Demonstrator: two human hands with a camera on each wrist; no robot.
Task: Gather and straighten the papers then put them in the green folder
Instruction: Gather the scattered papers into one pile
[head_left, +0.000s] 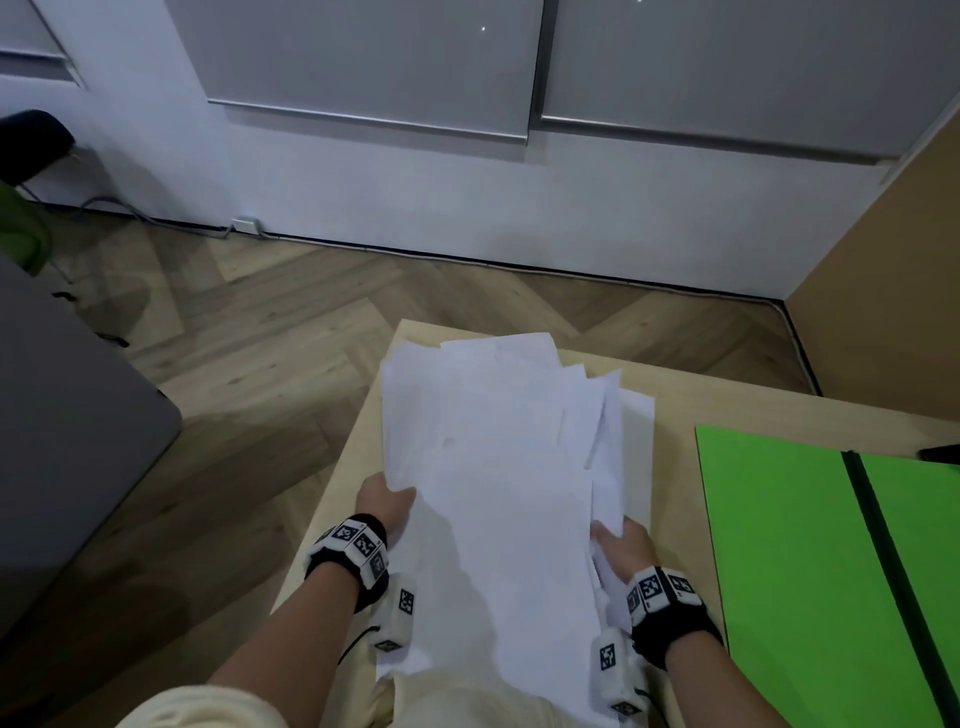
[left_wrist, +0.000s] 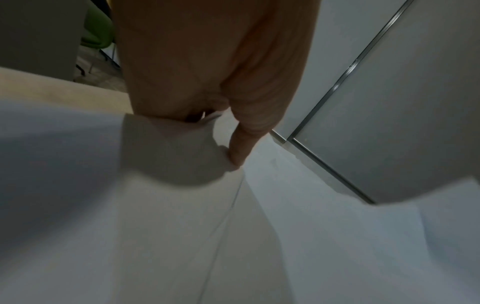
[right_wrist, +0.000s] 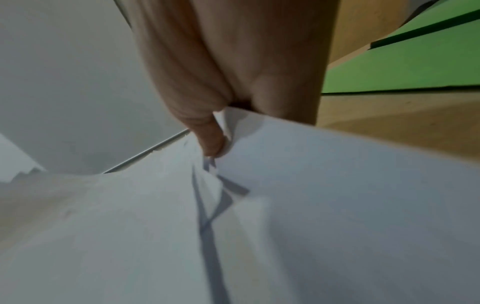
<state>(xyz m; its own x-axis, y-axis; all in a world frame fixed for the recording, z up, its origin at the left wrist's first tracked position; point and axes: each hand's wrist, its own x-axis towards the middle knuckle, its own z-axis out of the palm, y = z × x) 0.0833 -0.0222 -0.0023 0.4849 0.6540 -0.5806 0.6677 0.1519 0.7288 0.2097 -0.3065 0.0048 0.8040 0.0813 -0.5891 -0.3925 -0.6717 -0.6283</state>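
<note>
From the head camera, a loose, uneven stack of white paper sheets (head_left: 498, 467) is held over the near left part of a light wooden table (head_left: 358, 431), its far edges fanned out and unaligned. The left hand (head_left: 387, 506) grips the stack's left edge, and the right hand (head_left: 621, 543) grips its right edge, each wrist wearing a black band with printed square markers. An open bright green folder (head_left: 779, 545) with a dark centre spine lies flat on the table, to the right of the papers and apart from them. Beyond the table are a herringbone wood floor (head_left: 291, 322) and a white wall (head_left: 415, 197). From the left wrist camera, the left hand (left_wrist: 207, 72) has its thumb pressed on top of the white sheets (left_wrist: 259, 236), pinching their edge against fingers hidden beneath. From the right wrist camera, the right hand (right_wrist: 223, 72) likewise pinches the rumpled, overlapping sheets (right_wrist: 324, 185) under its thumb, with the green folder (right_wrist: 402, 67) lying on the table to the right.
</note>
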